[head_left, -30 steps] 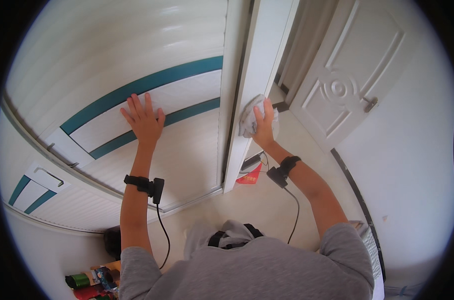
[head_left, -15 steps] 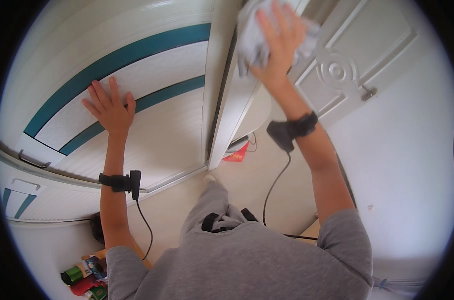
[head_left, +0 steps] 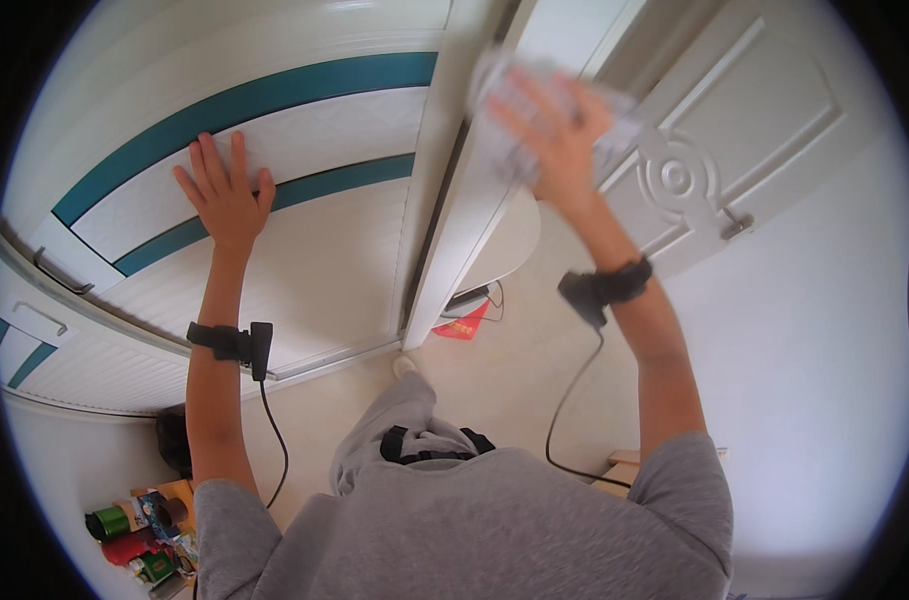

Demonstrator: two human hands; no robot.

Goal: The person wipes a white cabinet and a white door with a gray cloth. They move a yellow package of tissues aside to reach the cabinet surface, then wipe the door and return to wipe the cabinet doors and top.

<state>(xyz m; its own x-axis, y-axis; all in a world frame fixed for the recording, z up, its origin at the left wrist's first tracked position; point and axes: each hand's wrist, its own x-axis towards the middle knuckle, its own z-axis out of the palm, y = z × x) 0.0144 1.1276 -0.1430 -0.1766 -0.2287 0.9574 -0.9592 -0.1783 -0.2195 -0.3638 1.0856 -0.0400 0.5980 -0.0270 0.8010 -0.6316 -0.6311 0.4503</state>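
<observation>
My left hand (head_left: 224,195) lies with fingers spread on a white wardrobe door (head_left: 324,265) with teal stripes; its fingertips reach the upper stripe and it holds nothing. At the upper middle, my right hand (head_left: 562,150) has a pale grey cloth (head_left: 619,135) under its fingers, against the white upright door frame (head_left: 466,215). Motion blurs this hand and the cloth, and the palm side is hidden.
A white panelled door (head_left: 774,120) with a metal handle (head_left: 737,223) stands open at the right. Behind the frame, a red item (head_left: 462,325) and cables lie on the floor. Several colourful packages (head_left: 129,545) sit at the lower left. Black straps with cables circle both forearms.
My right hand and the cloth have come down the frame, nearer to me. My left hand stays on the wardrobe door in about the same place. The view has shifted slightly.
</observation>
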